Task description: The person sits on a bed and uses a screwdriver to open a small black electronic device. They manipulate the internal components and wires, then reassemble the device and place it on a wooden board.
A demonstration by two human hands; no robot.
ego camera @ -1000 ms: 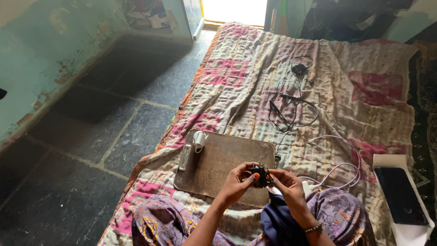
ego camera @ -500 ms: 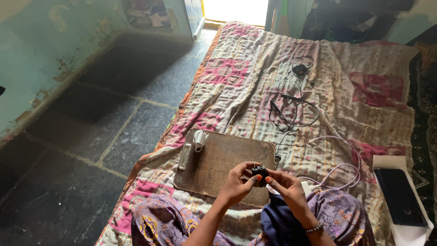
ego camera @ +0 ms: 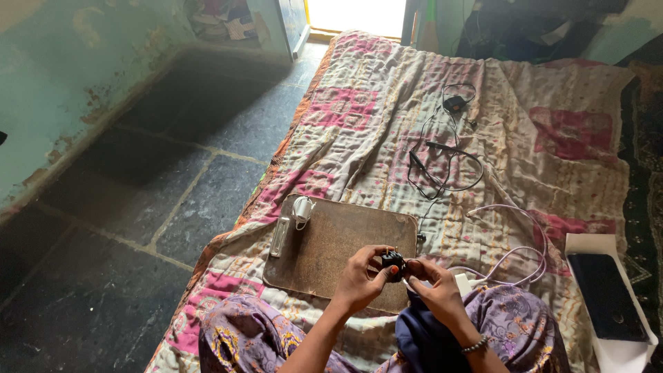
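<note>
Both hands meet over a brown clipboard (ego camera: 331, 242) that lies on a patchwork quilt (ego camera: 359, 110). My left hand (ego camera: 362, 276) and my right hand (ego camera: 431, 287) together pinch a small black object (ego camera: 394, 262), apparently a charger plug, between their fingertips. A small white earbud-like item (ego camera: 302, 209) rests at the clipboard's metal clip (ego camera: 280, 237).
Black cables (ego camera: 442, 162) with a small black adapter (ego camera: 454, 104) lie farther up the quilt. A white cable (ego camera: 514, 259) loops to the right of my hands. A dark phone (ego camera: 608, 297) sits on a white box at the right edge. Dark stone floor (ego camera: 138, 193) is on the left.
My hands and the black object have stayed almost in place above the clipboard; only the fingers have shifted slightly around it.
</note>
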